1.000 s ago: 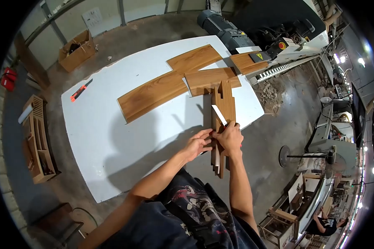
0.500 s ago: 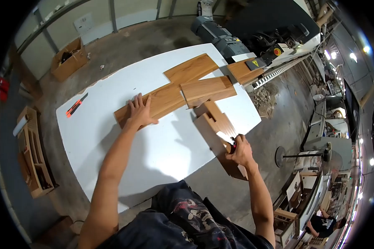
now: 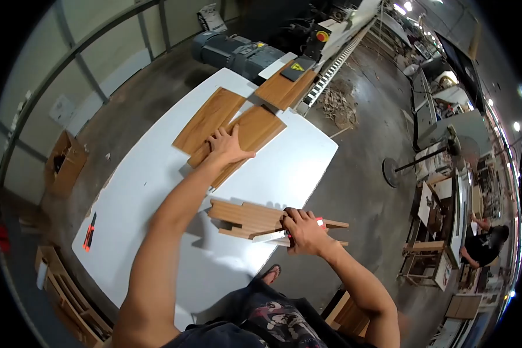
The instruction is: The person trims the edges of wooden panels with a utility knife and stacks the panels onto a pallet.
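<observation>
My left hand (image 3: 227,149) lies with its fingers spread on the wooden boards (image 3: 255,129) at the far side of the white table (image 3: 139,191). Another brown board (image 3: 210,120) lies beside it. My right hand (image 3: 307,232) is closed round a red-handled knife (image 3: 271,236) with a pale blade, and also rests against a notched bundle of wood pieces (image 3: 246,218). That bundle reaches past the table's near right edge. A second knife (image 3: 89,233), orange and black, lies at the table's left end.
Beyond the table are a grey motor (image 3: 232,55) and a machine with a red button (image 3: 322,36). A board (image 3: 284,87) lies by the machine. A floor fan (image 3: 391,172) stands right; a cardboard box (image 3: 66,162) is left. A person (image 3: 482,246) is at far right.
The view has turned. My left hand left the bundle and now rests on the boards, which lie closer together. The bundle in my right hand has swung round to lie sideways.
</observation>
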Demonstrator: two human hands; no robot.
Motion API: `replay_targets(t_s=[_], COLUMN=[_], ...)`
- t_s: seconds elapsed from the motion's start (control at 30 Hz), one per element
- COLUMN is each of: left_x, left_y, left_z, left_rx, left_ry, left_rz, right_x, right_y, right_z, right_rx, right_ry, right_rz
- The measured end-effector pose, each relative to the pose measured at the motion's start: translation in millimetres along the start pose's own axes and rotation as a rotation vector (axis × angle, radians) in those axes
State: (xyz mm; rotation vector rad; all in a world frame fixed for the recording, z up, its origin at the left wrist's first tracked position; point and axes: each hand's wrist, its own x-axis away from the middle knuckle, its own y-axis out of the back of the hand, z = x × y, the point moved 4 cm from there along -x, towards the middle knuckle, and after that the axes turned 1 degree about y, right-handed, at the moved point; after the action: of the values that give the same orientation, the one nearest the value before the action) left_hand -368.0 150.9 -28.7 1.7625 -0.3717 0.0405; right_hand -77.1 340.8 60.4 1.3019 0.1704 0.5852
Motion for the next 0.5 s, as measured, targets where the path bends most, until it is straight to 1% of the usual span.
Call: replay_targets(t_s=[0.03,0.13,0.17,0.27,0.33,0.37,0.4,0.43,0.5], left_x=[-19,-51,-57,-47,-46,-57,-66,-81,-88], left_y=[-16,-53,-58,-58,-52,-62,-64,-64,-26], left_z=[-11,-23,-30,-58,-77,-80,-81,-71,-37], left_rx=[-0.040,-0.120,-0.136,0.007,-0.008,-0.062,-0.118,-0.070,-0.009], left_ry=[-0.017,-0.073,-0.061,-0.029,0.019,-0.056,-0.135,-0.101,-0.028], left_rz=[0.038,0.018,0.013,0.020,0.112,0.033,-0.046,-0.016,0.013], right_x=[0,0,0,-4,-8,-10,-11,-11,-10], right_y=[0,3,3,-2,1,1,0,-1,-2], right_z=[0,-1,-2,-2,-5,-6,-7,-7,-9], right_rx=[0.009,-0.009,-0.009,-0.036,-0.038,-0.039,-0.035,-0.032,-0.028], right_ry=[-0.002,-0.012,-0.013,0.021,0.012,0.023,0.033,0.038,0.036], right_rz=[0.003,0.020,0.005,0.004,0.038,0.019,0.018,0.013,0.004])
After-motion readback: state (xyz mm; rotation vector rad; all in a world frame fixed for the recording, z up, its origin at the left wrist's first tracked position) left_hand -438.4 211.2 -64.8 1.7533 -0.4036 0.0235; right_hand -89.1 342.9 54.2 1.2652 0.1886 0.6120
